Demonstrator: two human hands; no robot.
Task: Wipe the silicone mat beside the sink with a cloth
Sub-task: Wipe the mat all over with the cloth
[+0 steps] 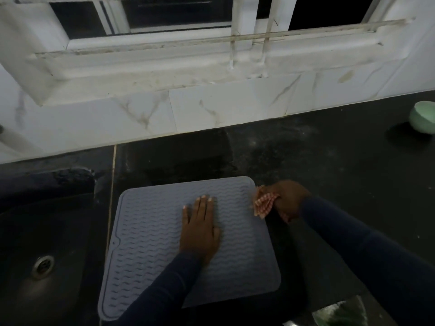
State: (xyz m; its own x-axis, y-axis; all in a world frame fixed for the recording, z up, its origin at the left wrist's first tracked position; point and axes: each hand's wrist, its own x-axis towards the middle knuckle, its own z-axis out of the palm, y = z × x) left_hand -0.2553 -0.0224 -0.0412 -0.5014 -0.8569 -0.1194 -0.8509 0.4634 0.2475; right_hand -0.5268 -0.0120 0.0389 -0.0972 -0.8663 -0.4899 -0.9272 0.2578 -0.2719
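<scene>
Right hand (288,200) grips the cloth (263,203) at the mat (146,231) edge, left hand (200,228) flat on it; most wiping seems left

Grey-blue mat (150,243) with a raised wavy pattern. Red-and-white checked cloth (263,204). Black speckled surface (329,156). Mint-green bowl (423,120). White marble-veined tiles (211,109). Navy sleeves (367,252).

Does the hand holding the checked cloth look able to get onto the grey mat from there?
Probably yes. The right hand grips the cloth at the right edge of the mat, with nothing between them. Only the left hand, flat on the middle, covers part of the surface.
</scene>
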